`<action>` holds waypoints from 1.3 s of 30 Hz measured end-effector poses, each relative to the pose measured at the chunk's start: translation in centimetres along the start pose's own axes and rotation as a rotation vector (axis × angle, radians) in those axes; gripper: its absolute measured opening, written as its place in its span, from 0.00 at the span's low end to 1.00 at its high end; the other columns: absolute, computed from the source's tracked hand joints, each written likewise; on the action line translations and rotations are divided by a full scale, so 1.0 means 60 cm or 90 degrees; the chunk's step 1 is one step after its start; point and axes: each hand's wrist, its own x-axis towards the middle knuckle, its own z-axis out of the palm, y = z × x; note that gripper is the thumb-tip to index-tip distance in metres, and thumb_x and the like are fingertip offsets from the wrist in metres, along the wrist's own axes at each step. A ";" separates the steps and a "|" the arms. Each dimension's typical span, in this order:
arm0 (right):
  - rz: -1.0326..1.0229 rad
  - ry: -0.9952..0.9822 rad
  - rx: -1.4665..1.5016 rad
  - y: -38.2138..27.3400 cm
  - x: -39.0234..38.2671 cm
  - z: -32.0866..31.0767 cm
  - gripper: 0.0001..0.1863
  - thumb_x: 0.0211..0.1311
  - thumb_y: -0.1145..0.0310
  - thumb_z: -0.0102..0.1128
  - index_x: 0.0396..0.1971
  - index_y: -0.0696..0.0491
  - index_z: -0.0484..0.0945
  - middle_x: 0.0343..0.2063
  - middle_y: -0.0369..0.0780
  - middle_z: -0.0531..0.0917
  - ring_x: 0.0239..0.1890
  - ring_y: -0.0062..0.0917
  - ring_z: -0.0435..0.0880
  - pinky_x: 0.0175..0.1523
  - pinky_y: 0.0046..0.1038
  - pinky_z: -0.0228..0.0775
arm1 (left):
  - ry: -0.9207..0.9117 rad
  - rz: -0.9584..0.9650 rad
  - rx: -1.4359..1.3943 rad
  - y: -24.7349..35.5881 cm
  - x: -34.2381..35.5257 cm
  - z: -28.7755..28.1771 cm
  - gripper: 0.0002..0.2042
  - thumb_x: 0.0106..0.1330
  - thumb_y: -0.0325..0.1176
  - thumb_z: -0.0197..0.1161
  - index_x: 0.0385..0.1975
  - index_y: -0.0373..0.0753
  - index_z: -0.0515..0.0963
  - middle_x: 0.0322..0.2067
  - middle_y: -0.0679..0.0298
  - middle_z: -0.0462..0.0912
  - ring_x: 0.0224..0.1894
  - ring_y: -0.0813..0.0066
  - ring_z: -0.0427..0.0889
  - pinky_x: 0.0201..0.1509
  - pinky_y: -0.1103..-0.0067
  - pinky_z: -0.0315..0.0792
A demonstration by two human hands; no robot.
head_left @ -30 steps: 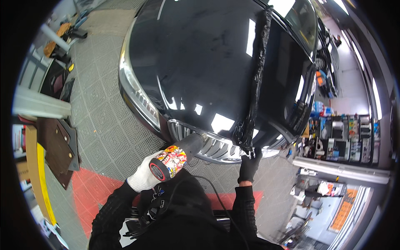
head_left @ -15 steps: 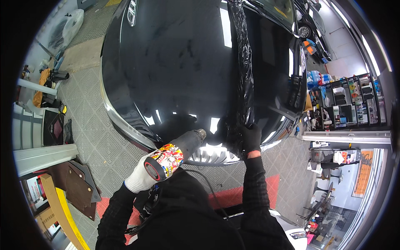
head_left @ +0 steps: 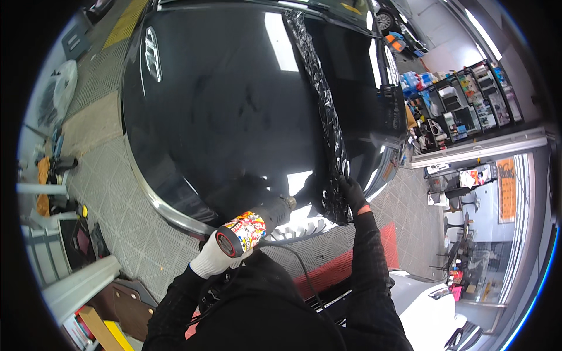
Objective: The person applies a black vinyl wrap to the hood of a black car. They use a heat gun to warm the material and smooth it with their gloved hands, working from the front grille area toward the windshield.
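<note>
My left hand (head_left: 212,257), in a white glove, is closed on a heat gun (head_left: 246,229) with a multicoloured wrap, red-ringed end and dark barrel, angled over the front of the glossy black car hood (head_left: 222,99). A cord hangs from the gun. A long crinkled strip of black plastic film (head_left: 322,93) lies along the hood's right part, down to the front edge. My right hand (head_left: 354,196), in a black glove, grips this strip near its lower end, right of the gun's nozzle. The chrome grille (head_left: 298,233) shows below, partly hidden by the gun.
Shelves of supplies (head_left: 462,102) and another dark car (head_left: 398,26) stand at right. A white car (head_left: 421,295) is behind me at lower right. Floor mats (head_left: 132,295), boards (head_left: 99,327) and clutter (head_left: 55,175) sit at left on and beside the grid-tiled floor (head_left: 99,175).
The view has shifted, showing more of the hood's upper part. My right hand sits higher on the film strip than a second ago; the heat gun's nozzle has moved right, closer to the strip.
</note>
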 end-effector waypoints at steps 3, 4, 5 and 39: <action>0.034 0.186 -0.111 -0.019 0.008 0.012 0.26 0.72 0.49 0.61 0.54 0.58 0.80 0.43 0.54 0.90 0.47 0.48 0.91 0.53 0.43 0.79 | -0.046 -0.070 -0.089 -0.009 0.008 -0.040 0.34 0.65 0.42 0.77 0.67 0.32 0.73 0.61 0.52 0.83 0.67 0.56 0.80 0.73 0.63 0.72; 0.078 0.258 -0.115 -0.026 0.008 0.024 0.24 0.72 0.50 0.61 0.51 0.57 0.81 0.45 0.54 0.89 0.48 0.50 0.90 0.53 0.44 0.80 | -0.050 -0.096 -0.121 -0.011 0.010 -0.050 0.35 0.64 0.41 0.79 0.66 0.31 0.73 0.60 0.52 0.83 0.66 0.57 0.81 0.71 0.65 0.75; 0.083 0.293 -0.114 -0.032 0.008 0.036 0.22 0.72 0.52 0.61 0.49 0.57 0.82 0.48 0.54 0.88 0.48 0.52 0.90 0.53 0.45 0.80 | -0.014 -0.073 -0.180 -0.012 0.012 -0.058 0.31 0.63 0.38 0.79 0.62 0.31 0.75 0.56 0.54 0.85 0.59 0.61 0.85 0.64 0.67 0.79; 0.002 0.425 -0.210 -0.062 0.052 0.130 0.22 0.76 0.49 0.58 0.45 0.56 0.80 0.39 0.54 0.89 0.46 0.57 0.88 0.48 0.52 0.77 | 0.048 -0.140 -0.023 -0.005 0.051 -0.116 0.15 0.66 0.34 0.77 0.48 0.35 0.84 0.40 0.65 0.90 0.45 0.75 0.88 0.52 0.72 0.81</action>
